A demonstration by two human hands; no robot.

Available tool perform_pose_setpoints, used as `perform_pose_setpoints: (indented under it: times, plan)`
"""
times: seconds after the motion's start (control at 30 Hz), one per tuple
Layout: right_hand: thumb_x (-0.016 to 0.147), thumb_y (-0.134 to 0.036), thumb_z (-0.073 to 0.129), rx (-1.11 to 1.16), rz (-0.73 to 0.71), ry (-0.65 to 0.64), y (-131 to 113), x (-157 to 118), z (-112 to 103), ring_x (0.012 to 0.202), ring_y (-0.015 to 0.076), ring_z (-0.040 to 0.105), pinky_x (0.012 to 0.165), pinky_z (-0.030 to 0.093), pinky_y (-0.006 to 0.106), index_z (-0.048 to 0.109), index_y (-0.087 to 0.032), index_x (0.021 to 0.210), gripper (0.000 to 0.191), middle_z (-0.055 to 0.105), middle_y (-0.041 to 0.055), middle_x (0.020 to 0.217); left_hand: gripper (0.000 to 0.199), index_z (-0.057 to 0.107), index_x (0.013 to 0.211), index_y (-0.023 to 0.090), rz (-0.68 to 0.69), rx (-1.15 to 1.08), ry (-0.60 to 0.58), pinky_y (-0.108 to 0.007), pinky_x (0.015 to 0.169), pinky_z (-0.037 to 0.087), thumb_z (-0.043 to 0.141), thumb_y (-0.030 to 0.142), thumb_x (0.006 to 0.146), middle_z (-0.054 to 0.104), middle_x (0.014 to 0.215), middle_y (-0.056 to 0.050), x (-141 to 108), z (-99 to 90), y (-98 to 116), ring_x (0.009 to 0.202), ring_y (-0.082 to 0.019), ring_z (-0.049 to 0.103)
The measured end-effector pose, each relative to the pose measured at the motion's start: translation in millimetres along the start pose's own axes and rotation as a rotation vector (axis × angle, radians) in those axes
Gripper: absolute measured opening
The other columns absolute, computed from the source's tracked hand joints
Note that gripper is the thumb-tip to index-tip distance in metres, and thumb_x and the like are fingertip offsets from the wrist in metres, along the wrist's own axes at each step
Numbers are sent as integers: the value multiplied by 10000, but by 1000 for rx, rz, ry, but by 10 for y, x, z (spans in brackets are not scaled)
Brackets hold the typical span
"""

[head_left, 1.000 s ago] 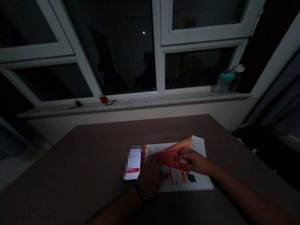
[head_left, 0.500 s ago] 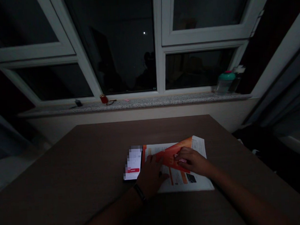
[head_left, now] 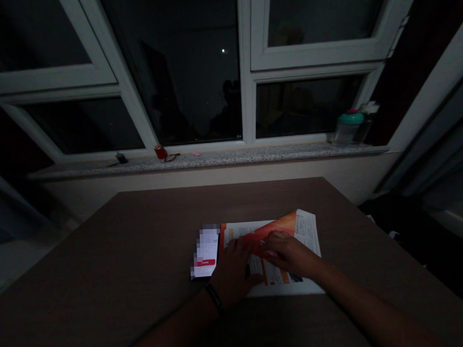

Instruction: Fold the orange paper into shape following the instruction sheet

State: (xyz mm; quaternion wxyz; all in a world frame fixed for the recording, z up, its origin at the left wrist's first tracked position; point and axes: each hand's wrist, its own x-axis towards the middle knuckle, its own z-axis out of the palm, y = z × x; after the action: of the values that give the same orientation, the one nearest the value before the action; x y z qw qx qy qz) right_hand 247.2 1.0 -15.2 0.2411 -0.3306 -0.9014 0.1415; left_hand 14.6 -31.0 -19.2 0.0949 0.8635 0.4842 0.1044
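Observation:
A printed leaflet lies on the table, with a red-orange triangular piece across its middle, apparently a folded-over part. My left hand rests on the leaflet's left part with its fingers spread, the fingertips at the red piece's left end. My right hand is closed around a small pink object over the red piece, just right of my left hand. The pink object is mostly covered by my fingers and its kind cannot be made out. A lit phone lies against the leaflet's left side.
The brown table reaches to the wall under a window. On the stone sill stand a small red jar, a small dark item and a bottle with a teal lid. The room is dim.
My right hand has slid left along the red piece with the pink object, closer to my left hand. My left hand, the leaflet and the phone have stayed in place.

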Motion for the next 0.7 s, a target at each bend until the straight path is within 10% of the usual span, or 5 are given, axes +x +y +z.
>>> perform_pose_setpoints:
  times: [0.7]
  plan:
    - [866,-237,661,128,23,-55,240,-131,-184,1068,230,608,968,464,398,664,-225,1172,306,683,96,1134,766,401,1424,160,22,23,-9,-492,1127,296,676,547,823,416,1477,-144,45,-161,96,1348,-327,359]
